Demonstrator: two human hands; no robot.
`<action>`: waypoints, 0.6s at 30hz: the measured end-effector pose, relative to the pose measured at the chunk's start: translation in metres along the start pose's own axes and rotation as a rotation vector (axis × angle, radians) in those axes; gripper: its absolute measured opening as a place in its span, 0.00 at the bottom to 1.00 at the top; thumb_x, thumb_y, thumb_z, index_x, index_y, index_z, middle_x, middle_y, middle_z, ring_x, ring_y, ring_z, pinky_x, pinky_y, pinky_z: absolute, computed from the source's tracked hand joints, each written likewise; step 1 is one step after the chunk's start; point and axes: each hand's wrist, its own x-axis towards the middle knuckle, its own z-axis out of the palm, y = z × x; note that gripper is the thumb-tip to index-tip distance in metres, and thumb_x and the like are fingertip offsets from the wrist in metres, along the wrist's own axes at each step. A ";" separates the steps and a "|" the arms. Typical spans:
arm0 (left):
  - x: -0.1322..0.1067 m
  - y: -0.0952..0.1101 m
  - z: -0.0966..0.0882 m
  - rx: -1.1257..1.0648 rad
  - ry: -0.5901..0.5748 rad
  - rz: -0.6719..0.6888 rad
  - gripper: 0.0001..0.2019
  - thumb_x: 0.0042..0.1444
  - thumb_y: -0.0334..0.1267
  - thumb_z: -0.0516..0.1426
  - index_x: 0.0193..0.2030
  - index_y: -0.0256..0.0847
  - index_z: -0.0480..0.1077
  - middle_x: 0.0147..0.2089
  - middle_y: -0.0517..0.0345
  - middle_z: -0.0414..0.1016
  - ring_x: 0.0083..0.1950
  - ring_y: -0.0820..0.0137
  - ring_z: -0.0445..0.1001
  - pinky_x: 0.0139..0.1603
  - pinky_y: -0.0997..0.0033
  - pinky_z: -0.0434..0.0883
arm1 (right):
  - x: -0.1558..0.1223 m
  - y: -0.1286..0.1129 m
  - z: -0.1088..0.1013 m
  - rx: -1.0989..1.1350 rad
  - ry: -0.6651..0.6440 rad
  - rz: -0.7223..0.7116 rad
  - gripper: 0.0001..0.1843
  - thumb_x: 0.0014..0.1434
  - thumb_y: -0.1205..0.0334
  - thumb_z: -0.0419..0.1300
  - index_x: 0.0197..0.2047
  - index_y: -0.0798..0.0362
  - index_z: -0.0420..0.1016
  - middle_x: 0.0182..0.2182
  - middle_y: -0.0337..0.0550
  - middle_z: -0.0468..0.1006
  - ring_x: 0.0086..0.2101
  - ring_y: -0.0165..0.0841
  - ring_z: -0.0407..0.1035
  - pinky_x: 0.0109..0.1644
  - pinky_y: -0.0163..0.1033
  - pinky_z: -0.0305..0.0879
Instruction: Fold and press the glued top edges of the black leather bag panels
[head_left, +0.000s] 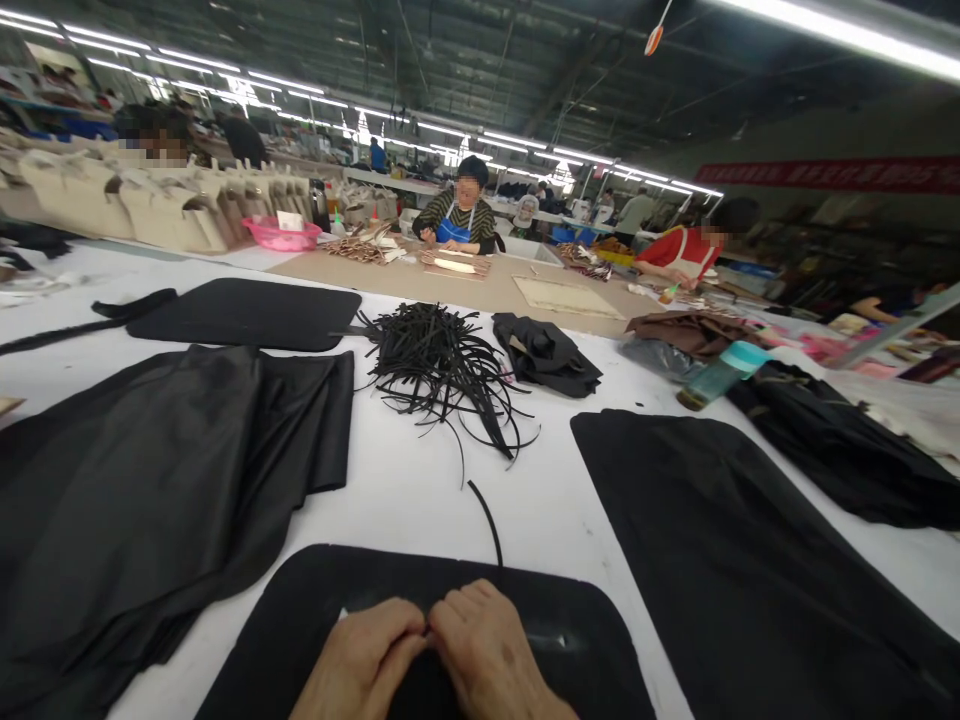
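My left hand and my right hand meet at the bottom centre, fingers curled and fingertips together. Both are over a black panel with rounded corners on the white table. From behind my right hand a thin black strip runs out past the panel's far edge; that hand appears closed on it. The left thumb and fingers pinch at the same spot, but what lies between them is hidden. Dark material also shows below, between the hands. Ahead is a tangled pile of black strips.
Black sheets cover the left, and another black sheet lies right. A rounded black panel, a folded black bundle and a bottle sit farther back. Two people work across the table.
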 end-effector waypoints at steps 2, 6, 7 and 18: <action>-0.001 0.002 -0.010 -0.023 0.016 -0.048 0.13 0.61 0.37 0.46 0.29 0.41 0.66 0.27 0.63 0.70 0.29 0.75 0.69 0.29 0.81 0.63 | -0.004 0.003 -0.013 0.036 -0.054 0.076 0.11 0.64 0.67 0.48 0.29 0.50 0.62 0.24 0.34 0.68 0.25 0.31 0.61 0.32 0.37 0.51; -0.002 -0.008 -0.041 -0.076 0.062 -0.317 0.14 0.60 0.43 0.47 0.26 0.41 0.64 0.22 0.65 0.63 0.24 0.74 0.64 0.24 0.78 0.59 | -0.031 0.035 -0.038 0.128 -0.139 0.322 0.13 0.67 0.59 0.45 0.34 0.48 0.67 0.28 0.36 0.71 0.29 0.33 0.64 0.34 0.36 0.54; -0.003 -0.013 -0.048 -0.097 0.077 -0.384 0.14 0.59 0.44 0.48 0.26 0.41 0.64 0.20 0.66 0.61 0.22 0.75 0.62 0.23 0.78 0.58 | -0.040 0.045 -0.043 0.175 -0.144 0.411 0.13 0.67 0.57 0.45 0.35 0.48 0.68 0.30 0.36 0.72 0.31 0.33 0.65 0.36 0.36 0.55; -0.003 -0.036 -0.047 -0.180 0.026 -0.586 0.09 0.53 0.39 0.48 0.26 0.40 0.65 0.20 0.64 0.66 0.20 0.74 0.66 0.20 0.78 0.59 | -0.098 0.084 -0.045 0.528 -0.222 0.948 0.20 0.57 0.41 0.49 0.38 0.48 0.69 0.25 0.38 0.72 0.30 0.36 0.66 0.34 0.35 0.61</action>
